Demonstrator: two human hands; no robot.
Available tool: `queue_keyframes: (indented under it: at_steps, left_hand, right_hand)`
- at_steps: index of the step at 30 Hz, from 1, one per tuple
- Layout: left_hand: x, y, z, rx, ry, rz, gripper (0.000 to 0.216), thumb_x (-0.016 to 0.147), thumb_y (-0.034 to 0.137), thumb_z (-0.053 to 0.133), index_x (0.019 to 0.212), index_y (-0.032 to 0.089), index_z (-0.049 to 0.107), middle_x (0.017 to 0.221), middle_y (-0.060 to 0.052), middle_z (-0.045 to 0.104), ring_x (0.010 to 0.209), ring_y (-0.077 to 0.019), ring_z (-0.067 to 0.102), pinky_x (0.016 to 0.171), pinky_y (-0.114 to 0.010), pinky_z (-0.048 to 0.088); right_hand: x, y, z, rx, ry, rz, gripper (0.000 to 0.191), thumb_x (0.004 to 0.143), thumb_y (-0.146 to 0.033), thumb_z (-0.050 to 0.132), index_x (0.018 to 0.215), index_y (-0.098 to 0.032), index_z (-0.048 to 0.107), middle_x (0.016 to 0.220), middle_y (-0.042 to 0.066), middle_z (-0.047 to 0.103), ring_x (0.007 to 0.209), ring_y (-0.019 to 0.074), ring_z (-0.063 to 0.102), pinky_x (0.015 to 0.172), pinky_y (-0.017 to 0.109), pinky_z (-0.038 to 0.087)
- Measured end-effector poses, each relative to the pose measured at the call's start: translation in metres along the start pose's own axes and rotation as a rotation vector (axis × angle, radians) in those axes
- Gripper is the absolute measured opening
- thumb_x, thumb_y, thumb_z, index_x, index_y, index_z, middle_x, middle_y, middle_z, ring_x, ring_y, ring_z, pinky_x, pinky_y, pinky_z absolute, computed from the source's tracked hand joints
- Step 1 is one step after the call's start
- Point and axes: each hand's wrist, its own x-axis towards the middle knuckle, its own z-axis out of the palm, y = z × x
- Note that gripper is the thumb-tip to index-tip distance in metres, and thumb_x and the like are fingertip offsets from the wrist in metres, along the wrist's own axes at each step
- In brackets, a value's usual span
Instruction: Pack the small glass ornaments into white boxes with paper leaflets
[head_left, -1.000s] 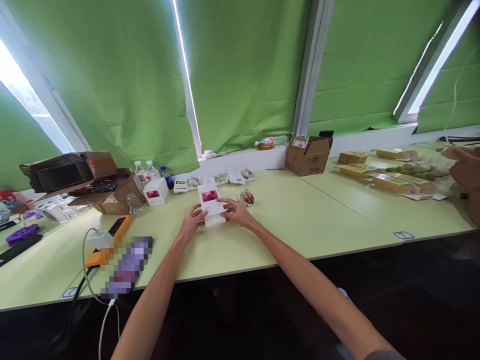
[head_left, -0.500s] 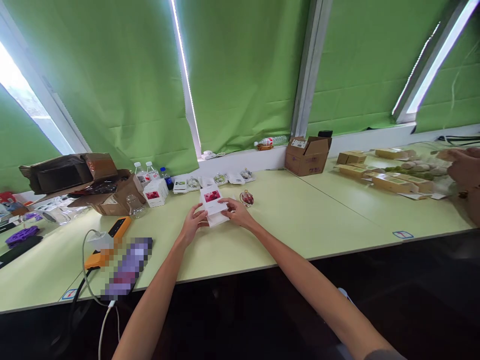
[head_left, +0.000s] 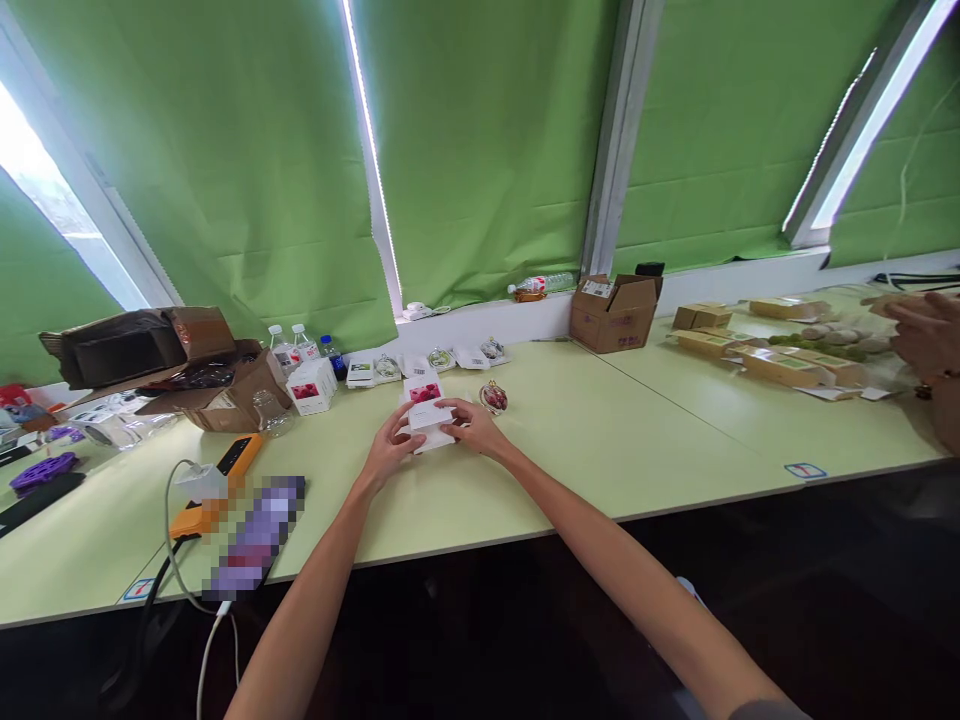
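Observation:
Between my two hands is a small white cardboard box (head_left: 424,392) with a pink-red picture on its face, low over the table. My left hand (head_left: 388,445) grips its left side, fingers bent around the edge. From the right, my right hand (head_left: 474,428) pinches the box near its lower part, where a white flap shows. A round, dark red ornament (head_left: 493,397) with a gold-coloured top lies just beyond my right hand. Behind the box, several clear round ornaments (head_left: 439,357) rest on white flattened packs along the back of the table.
White boxes (head_left: 312,386) stand stacked at left, beside bottles (head_left: 304,343) and an opened brown carton (head_left: 225,395). A phone (head_left: 255,540) and an orange power strip (head_left: 217,485) lie front left. Another carton (head_left: 615,313) stands at back right; another person's hands (head_left: 926,335) are near yellow boxes (head_left: 780,365).
The box tilts flatter, and its pictured face shows less. My fingers have shifted slightly on its lower part. At far right, the other person's hands have moved a little left.

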Motion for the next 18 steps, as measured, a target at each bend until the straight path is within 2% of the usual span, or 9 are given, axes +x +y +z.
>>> queue_keyframes:
  at_steps: [6, 13, 18]
  left_hand:
    - [0.0015, -0.0024, -0.0026, -0.004, 0.062, 0.049, 0.076, 0.067, 0.032, 0.08, 0.137, 0.03, 0.049, 0.122, -0.008, 0.063, 0.093, -0.0207, 0.065, 0.078, -0.031, 0.052]
    - [0.0034, -0.0067, -0.0045, 0.0, 0.136, 0.075, 0.072, 0.068, 0.034, 0.079, 0.134, 0.026, 0.052, 0.114, -0.008, 0.068, 0.091, -0.0213, 0.066, 0.075, -0.029, 0.051]
    - [0.0025, -0.0046, -0.0035, -0.001, 0.184, 0.094, 0.07, 0.067, 0.037, 0.08, 0.131, 0.024, 0.055, 0.108, -0.008, 0.07, 0.092, -0.0226, 0.066, 0.075, -0.03, 0.051]
  right_hand:
    - [-0.0023, -0.0033, 0.0015, 0.051, -0.075, 0.02, 0.056, 0.071, -0.03, 0.07, 0.126, -0.023, 0.06, 0.093, 0.003, 0.066, 0.069, 0.0121, 0.057, 0.058, 0.023, 0.052]
    - [0.0003, 0.0012, 0.0017, 0.075, -0.132, 0.022, 0.063, 0.07, -0.024, 0.07, 0.131, -0.026, 0.057, 0.102, 0.004, 0.066, 0.071, 0.0115, 0.059, 0.058, 0.023, 0.055]
    - [-0.0011, -0.0001, 0.004, 0.074, -0.151, 0.056, 0.079, 0.068, -0.027, 0.076, 0.141, -0.032, 0.046, 0.107, 0.005, 0.066, 0.071, 0.0121, 0.062, 0.057, 0.023, 0.056]
